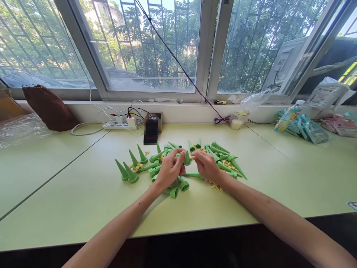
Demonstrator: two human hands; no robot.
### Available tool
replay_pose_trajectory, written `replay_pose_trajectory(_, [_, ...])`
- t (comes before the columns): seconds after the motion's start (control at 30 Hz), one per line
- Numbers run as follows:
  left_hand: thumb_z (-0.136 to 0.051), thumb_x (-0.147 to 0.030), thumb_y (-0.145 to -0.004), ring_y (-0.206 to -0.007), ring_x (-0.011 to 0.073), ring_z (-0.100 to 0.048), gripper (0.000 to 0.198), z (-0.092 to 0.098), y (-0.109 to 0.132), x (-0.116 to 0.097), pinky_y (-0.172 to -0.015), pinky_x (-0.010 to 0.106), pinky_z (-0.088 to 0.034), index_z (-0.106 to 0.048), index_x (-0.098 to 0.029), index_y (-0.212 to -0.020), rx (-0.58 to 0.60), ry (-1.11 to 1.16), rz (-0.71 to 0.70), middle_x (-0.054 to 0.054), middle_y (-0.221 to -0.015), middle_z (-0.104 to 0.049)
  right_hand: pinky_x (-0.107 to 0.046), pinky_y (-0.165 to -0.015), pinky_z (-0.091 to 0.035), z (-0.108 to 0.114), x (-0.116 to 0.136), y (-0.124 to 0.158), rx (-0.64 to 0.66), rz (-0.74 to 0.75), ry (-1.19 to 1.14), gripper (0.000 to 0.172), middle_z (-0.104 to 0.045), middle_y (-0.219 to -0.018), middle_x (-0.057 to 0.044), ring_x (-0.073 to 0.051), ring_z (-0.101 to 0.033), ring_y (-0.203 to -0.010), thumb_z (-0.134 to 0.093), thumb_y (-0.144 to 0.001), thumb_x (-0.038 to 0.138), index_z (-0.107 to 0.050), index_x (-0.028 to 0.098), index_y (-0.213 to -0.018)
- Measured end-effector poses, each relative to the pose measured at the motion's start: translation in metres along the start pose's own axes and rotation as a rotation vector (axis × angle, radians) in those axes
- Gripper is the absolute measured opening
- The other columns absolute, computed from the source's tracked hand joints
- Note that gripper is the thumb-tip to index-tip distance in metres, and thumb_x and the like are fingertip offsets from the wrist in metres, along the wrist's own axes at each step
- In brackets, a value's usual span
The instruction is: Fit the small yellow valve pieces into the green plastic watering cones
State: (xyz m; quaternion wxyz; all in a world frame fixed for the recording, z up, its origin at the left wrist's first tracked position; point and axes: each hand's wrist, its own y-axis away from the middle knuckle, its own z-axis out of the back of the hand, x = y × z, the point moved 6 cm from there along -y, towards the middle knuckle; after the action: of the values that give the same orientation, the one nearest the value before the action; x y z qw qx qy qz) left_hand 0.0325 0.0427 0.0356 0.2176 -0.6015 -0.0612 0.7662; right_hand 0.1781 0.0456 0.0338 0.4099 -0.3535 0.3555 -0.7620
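Head view: two bare hands meet over a pale yellow-green tabletop [92, 197]. Left hand [170, 168] — thumb and forefinger pinching a tapered green plastic spike with a collared base [187, 159], tip up, raised above the pile. Right hand [206, 163] — thumb and forefinger closed on a small yellow plastic piece [192, 157], held right at the spike's side. Whether the piece is seated cannot be told; fingertips hide the contact.

Around the hands: loose green spikes lying on their sides [219, 147], some showing hollow ends, with scattered yellow pieces [216, 186] among them. At left, a group of upright green spikes [131, 174] stands on its bases.

Step in hand, by judgement: fitting yellow piece to spike. Next move appears to call for a steady left pinch, close alignment and a light push or turn from the right fingertips.
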Motion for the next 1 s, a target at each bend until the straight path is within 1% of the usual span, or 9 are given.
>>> replay_pose_trajectory(0.23, [-0.057,-0.053,-0.093,-0.051,0.014,-0.062,0.039,0.001,0.001,-0.004,-0.046,0.021,-0.048,-0.055,-0.018,-0.108,0.007,0.101,-0.005,-0.001,-0.059,-0.066,-0.025,-0.056,-0.034,0.001,0.006,0.001,-0.051,0.041,0.005,0.021,-0.05,-0.069,0.0,-0.014,-0.04,-0.057,-0.036,-0.105,0.022,-0.05,0.022,-0.089])
replay_pose_trajectory(0.37, [-0.067,-0.049,-0.087,-0.06,0.015,-0.066,0.042,0.003,0.001,-0.006,-0.051,0.023,-0.054,-0.054,-0.019,-0.113,-0.017,0.07,-0.02,-0.002,-0.067,-0.065,-0.025,-0.056,-0.036,0.002,0.002,0.002,-0.051,0.021,0.002,0.022,-0.053,-0.07,-0.001,-0.014,-0.042,-0.058,-0.035,-0.105,0.023,-0.051,0.022,-0.09])
replay_pose_trajectory(0.43, [-0.073,-0.046,-0.082,-0.07,0.0166,-0.069,0.047,0.004,0.001,-0.007,-0.058,0.025,-0.058,-0.054,-0.021,-0.117,-0.051,-0.002,-0.065,0.0,-0.078,-0.067,-0.025,-0.057,-0.037,0.003,-0.001,0.002,-0.055,0.014,0.012,0.022,-0.055,-0.071,-0.002,-0.014,-0.044,-0.059,-0.035,-0.105,0.023,-0.052,0.021,-0.09])
replay_pose_trajectory(0.53, [-0.076,-0.038,-0.079,-0.088,0.0191,-0.071,0.053,0.006,0.001,-0.008,-0.068,0.027,-0.061,-0.052,-0.024,-0.124,-0.121,-0.152,-0.153,0.006,-0.105,-0.069,-0.025,-0.057,-0.035,0.003,-0.001,0.001,-0.044,0.027,0.051,0.023,-0.054,-0.069,-0.001,-0.014,-0.043,-0.058,-0.036,-0.105,0.023,-0.052,0.021,-0.089])
replay_pose_trajectory(0.6, [-0.074,-0.033,-0.082,-0.093,0.0189,-0.071,0.051,0.007,0.001,-0.009,-0.07,0.027,-0.061,-0.051,-0.025,-0.127,-0.157,-0.221,-0.188,0.009,-0.115,-0.069,-0.025,-0.056,-0.034,0.001,-0.001,0.001,-0.024,0.027,0.072,0.023,-0.053,-0.068,-0.001,-0.014,-0.042,-0.057,-0.036,-0.105,0.023,-0.051,0.021,-0.087])
replay_pose_trajectory(0.67, [-0.071,-0.03,-0.085,-0.093,0.0184,-0.072,0.047,0.007,0.002,-0.009,-0.071,0.026,-0.06,-0.051,-0.025,-0.127,-0.176,-0.242,-0.2,0.009,-0.118,-0.071,-0.026,-0.057,-0.033,0.0,-0.001,0.001,-0.013,0.016,0.079,0.023,-0.054,-0.068,-0.001,-0.014,-0.042,-0.057,-0.036,-0.105,0.024,-0.051,0.021,-0.087])
replay_pose_trajectory(0.83, [-0.071,-0.038,-0.085,-0.085,0.0169,-0.071,0.042,0.008,0.001,-0.01,-0.067,0.025,-0.058,-0.054,-0.023,-0.12,-0.207,-0.216,-0.177,0.007,-0.107,-0.073,-0.026,-0.058,-0.036,0.004,-0.003,-0.001,-0.069,-0.026,0.074,0.025,-0.057,-0.071,-0.002,-0.014,-0.046,-0.059,-0.036,-0.105,0.023,-0.051,0.021,-0.085])
replay_pose_trajectory(0.93, [-0.058,-0.047,-0.094,-0.065,0.012,-0.065,0.03,0.012,0.001,-0.011,-0.055,0.02,-0.051,-0.057,-0.021,-0.11,-0.253,-0.141,-0.156,0.002,-0.081,-0.069,-0.026,-0.058,-0.037,0.009,-0.003,-0.002,-0.131,-0.026,0.09,0.025,-0.058,-0.071,-0.003,-0.014,-0.048,-0.059,-0.036,-0.105,0.023,-0.052,0.021,-0.086])
replay_pose_trajectory(1.0, [-0.047,-0.053,-0.098,-0.047,0.0089,-0.053,0.036,0.013,0.0,-0.008,-0.044,0.018,-0.041,-0.058,-0.019,-0.103,-0.242,-0.035,-0.101,-0.003,-0.061,-0.06,-0.025,-0.057,-0.037,0.011,-0.002,-0.002,-0.159,-0.006,0.101,0.024,-0.057,-0.071,-0.003,-0.014,-0.048,-0.059,-0.036,-0.105,0.022,-0.053,0.021,-0.088])
